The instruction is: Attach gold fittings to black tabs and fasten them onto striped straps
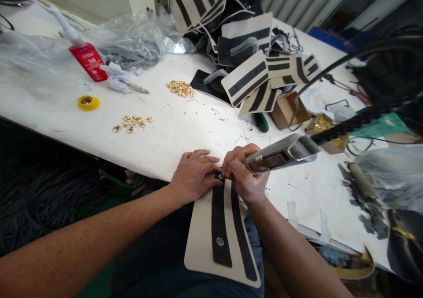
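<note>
Head: our right hand (246, 174) clenches a silver metal tool (280, 156), left hand (194, 176) grasping a black-striped beige panel (201, 240); round lower stud (220, 241) set, upper seemingly unfinished.

Tool (280, 154) tip was hidden behind R hand (246, 172), so contact w/ the strip (220, 218) couldn't be seen. Black bag (405, 245) and green-screened machine (99, 0) were cut off at pic edges; stuff under the counter (158, 143), lower L, was too dark/blurred to ID.
</note>
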Demonstrator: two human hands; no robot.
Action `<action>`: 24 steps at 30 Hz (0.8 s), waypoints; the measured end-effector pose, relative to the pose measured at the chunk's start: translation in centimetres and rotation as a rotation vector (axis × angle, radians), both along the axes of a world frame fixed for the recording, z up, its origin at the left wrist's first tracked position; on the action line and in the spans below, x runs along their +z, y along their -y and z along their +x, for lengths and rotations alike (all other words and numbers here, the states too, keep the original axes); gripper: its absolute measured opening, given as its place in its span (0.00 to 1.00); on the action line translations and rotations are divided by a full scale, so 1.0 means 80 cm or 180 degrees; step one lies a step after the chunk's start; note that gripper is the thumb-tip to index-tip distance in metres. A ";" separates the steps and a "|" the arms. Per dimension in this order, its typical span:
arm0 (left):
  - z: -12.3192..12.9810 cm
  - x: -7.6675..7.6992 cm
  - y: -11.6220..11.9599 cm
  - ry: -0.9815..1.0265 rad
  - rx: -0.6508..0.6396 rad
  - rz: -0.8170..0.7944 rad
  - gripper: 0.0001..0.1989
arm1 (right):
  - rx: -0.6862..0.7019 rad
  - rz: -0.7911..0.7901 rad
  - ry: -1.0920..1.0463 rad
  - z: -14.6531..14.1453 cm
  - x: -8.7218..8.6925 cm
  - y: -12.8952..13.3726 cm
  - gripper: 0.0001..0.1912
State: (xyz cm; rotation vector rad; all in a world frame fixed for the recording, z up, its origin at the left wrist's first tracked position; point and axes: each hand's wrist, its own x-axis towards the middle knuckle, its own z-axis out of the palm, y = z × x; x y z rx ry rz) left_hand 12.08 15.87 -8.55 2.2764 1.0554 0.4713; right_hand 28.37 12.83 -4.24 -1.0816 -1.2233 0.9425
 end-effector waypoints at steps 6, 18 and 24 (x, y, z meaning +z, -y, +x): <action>0.001 -0.001 0.001 -0.0014 0.0033 0.0061 0.12 | -0.0266 0.0172 0.0052 -0.003 -0.004 0.001 0.18; -0.001 -0.001 0.000 -0.0027 -0.0031 -0.0030 0.16 | -0.0648 -0.0179 0.0085 -0.009 -0.005 -0.001 0.18; 0.000 -0.001 0.002 -0.0070 -0.0008 0.0019 0.16 | -0.0624 -0.0361 0.0207 -0.010 -0.001 0.002 0.20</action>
